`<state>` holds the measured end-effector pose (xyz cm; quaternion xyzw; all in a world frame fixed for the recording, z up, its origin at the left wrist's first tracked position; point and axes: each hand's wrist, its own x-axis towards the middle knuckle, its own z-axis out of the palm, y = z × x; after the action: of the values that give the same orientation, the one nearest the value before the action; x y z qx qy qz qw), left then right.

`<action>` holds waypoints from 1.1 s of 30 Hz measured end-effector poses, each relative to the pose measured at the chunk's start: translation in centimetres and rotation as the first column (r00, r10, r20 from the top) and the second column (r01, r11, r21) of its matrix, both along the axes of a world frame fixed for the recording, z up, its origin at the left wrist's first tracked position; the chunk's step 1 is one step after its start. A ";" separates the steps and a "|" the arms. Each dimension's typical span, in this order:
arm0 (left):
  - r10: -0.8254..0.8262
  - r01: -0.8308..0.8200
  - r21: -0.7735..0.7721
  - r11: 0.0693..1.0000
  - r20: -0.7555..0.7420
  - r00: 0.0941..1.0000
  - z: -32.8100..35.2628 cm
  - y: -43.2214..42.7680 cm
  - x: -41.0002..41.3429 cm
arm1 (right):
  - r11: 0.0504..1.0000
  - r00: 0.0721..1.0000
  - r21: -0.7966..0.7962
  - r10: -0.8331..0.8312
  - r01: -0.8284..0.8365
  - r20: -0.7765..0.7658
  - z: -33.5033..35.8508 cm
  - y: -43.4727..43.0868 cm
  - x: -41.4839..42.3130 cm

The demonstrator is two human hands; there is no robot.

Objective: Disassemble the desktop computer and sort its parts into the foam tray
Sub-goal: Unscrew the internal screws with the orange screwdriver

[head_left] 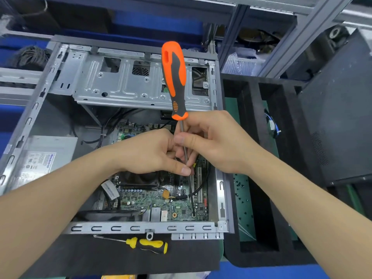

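Two hands on one tool: right hand (pixel 217 141) fingers (pixel 187 140) pinch the steel shaft of the orange-and-black-handled screwdriver (pixel 174 77) just under its handle, while left hand (pixel 149 152) pinches the same shaft lower down, thumb against it. Screwdriver stands near upright, handle top free, tip down at a screw hole in the near-right corner of the green motherboard (pixel 157 200). Motherboard sits inside the open grey metal computer case (pixel 141 228), lying on its side on the bench (pixel 100 256). Silver power supply box (pixel 44 156) at case left. Yellow-and-black screwdriver (pixel 150 244) lies on the bench just in front of the case. Black foam tray (pixel 251 256) just right of the case; small black screws (pixel 240 186) scattered in its compartment nearest the case, blue cable (pixel 272 125) farther back. Black side panel (pixel 338 127) beyond the tray.
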<state>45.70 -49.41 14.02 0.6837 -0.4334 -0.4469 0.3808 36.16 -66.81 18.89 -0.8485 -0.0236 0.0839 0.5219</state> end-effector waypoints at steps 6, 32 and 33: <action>-0.030 0.029 -0.023 0.999 -0.016 0.999 0.1 -0.2 -0.1 | 0.999 0.999 0.039 0.031 -0.031 -0.015 0.1 -0.1 -0.1; -0.234 0.235 0.046 0.971 -0.021 0.972 0.6 -0.1 -1.6 | 0.993 0.972 -0.026 0.121 -0.118 0.200 5.6 0.7 -0.5; -0.232 0.233 0.035 0.972 -0.017 0.972 0.7 -0.3 -1.8 | 0.993 0.962 -0.095 0.088 -0.065 0.259 6.7 1.0 -0.6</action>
<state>43.90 -49.73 14.75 0.6321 -0.4999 -0.5006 0.3161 35.55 -65.76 25.55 -0.8721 -0.1216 -0.0082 0.4739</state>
